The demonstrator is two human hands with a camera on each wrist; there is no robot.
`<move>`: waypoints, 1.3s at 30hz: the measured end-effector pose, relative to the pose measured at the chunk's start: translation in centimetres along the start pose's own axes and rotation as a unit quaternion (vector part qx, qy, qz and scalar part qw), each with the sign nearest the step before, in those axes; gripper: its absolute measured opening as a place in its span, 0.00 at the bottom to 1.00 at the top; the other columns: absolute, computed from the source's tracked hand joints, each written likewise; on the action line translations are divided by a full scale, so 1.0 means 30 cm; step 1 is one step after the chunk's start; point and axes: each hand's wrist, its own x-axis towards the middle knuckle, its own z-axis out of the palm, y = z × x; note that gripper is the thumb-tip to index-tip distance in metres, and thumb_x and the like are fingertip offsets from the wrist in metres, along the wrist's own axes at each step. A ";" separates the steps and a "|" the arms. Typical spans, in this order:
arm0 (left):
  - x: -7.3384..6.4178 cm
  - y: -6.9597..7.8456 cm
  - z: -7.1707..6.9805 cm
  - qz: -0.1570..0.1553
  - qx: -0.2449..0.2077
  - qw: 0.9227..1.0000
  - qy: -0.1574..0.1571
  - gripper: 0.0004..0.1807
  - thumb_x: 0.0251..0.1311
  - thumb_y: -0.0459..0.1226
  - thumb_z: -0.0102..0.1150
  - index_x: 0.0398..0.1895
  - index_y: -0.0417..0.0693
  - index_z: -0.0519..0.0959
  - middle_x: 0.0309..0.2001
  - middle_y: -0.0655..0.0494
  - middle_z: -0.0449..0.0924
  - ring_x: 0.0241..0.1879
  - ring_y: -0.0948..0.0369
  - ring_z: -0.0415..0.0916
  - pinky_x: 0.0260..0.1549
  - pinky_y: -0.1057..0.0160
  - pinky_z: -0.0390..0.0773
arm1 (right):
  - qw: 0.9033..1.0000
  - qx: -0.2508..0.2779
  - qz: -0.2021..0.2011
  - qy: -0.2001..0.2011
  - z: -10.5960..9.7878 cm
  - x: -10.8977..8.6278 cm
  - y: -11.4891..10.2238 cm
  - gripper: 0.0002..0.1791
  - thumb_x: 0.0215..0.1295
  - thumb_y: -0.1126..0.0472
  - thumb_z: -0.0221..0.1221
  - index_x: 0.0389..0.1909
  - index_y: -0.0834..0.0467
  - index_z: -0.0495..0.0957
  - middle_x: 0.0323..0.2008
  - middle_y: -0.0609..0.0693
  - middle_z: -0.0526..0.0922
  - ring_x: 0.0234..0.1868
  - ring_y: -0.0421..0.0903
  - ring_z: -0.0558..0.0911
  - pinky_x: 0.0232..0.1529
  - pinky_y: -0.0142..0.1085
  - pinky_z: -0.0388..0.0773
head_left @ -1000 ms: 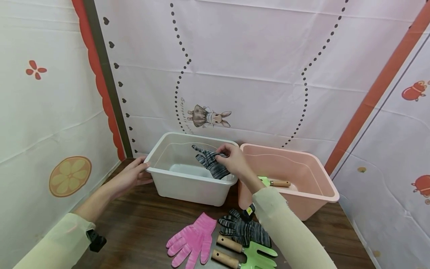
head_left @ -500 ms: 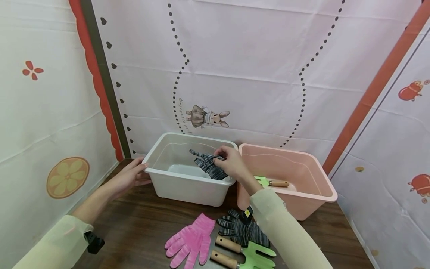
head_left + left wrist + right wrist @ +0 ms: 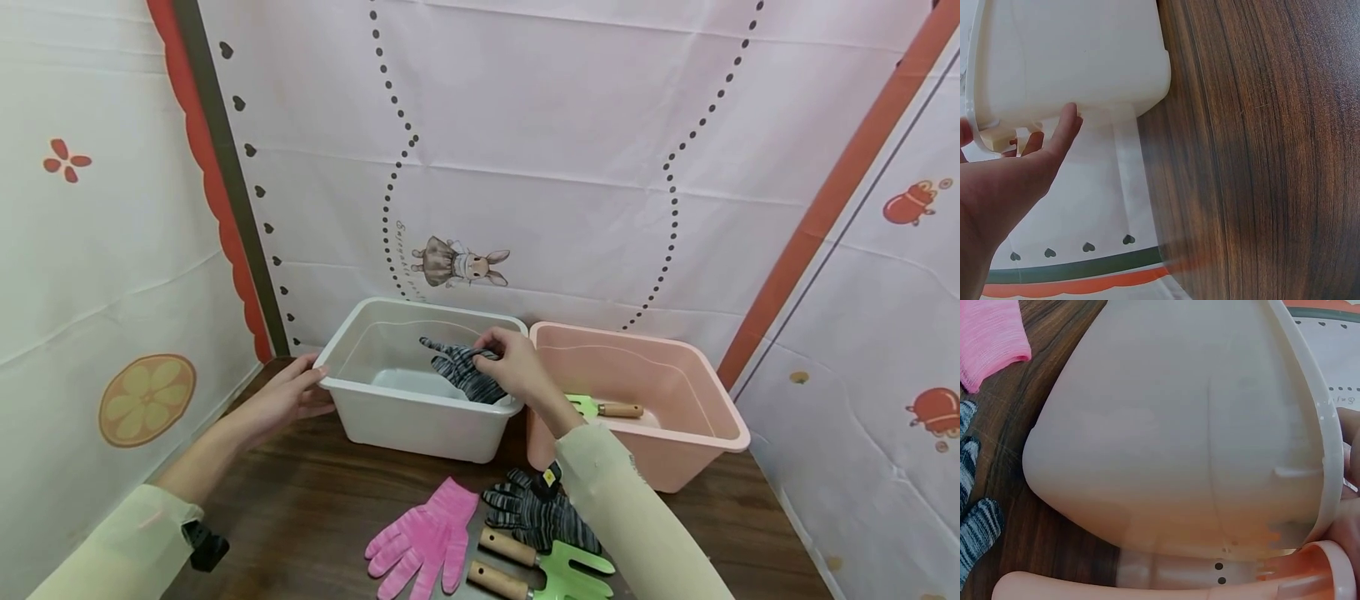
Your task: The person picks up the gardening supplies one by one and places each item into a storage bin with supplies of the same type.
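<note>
My left hand point(image 3: 292, 392) grips the left end of a white plastic bin point(image 3: 416, 421), thumb on the rim. In the left wrist view its fingers point(image 3: 1066, 128) reach under that rim and touch the outer wall. Over the bin's right end, my right hand point(image 3: 517, 367) pinches a black-and-grey striped knit glove point(image 3: 465, 371) between thumb and fingers. The glove hangs inside the bin with its fingers towards the left. In the right wrist view the bin's wall point(image 3: 1166, 425) hides most of this hand and the glove.
A pink bin point(image 3: 637, 383) stands right of the white one, holding a green tool with a wooden handle point(image 3: 621, 410). In front lie a pink glove point(image 3: 427, 533), another striped glove point(image 3: 551, 517) and green garden forks point(image 3: 573, 571) with wooden handles. A patterned cloth point(image 3: 555, 225) hangs behind.
My right hand and the striped glove have sunk slightly lower into the white bin. The left hand keeps its place on the rim. The whole head view has shifted a little.
</note>
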 end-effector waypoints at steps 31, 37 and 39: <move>-0.004 0.001 -0.001 0.004 0.015 1.000 -0.006 0.39 0.84 0.54 0.44 0.84 0.43 0.47 0.79 0.29 0.54 0.68 0.47 0.73 0.67 0.36 0.74 | 1.000 0.008 -0.001 -0.013 -0.003 -0.001 0.003 0.09 0.71 0.62 0.67 0.50 0.58 0.83 0.47 0.51 0.86 0.51 0.49 0.82 0.58 0.47 0.84; -0.004 -0.003 -0.005 0.005 0.014 1.000 -0.006 0.39 0.84 0.55 0.44 0.84 0.44 0.47 0.79 0.30 0.55 0.69 0.45 0.72 0.67 0.35 0.74 | 1.000 0.021 -0.003 -0.018 -0.001 0.005 0.009 0.11 0.71 0.64 0.67 0.51 0.61 0.83 0.45 0.52 0.86 0.49 0.50 0.83 0.56 0.45 0.84; -0.004 -0.004 -0.004 0.007 0.016 1.000 -0.008 0.39 0.84 0.55 0.44 0.84 0.44 0.46 0.79 0.29 0.55 0.69 0.45 0.73 0.67 0.35 0.74 | 0.999 0.026 -0.005 -0.020 0.000 0.006 0.010 0.12 0.71 0.65 0.67 0.52 0.64 0.83 0.44 0.54 0.87 0.48 0.51 0.84 0.54 0.44 0.85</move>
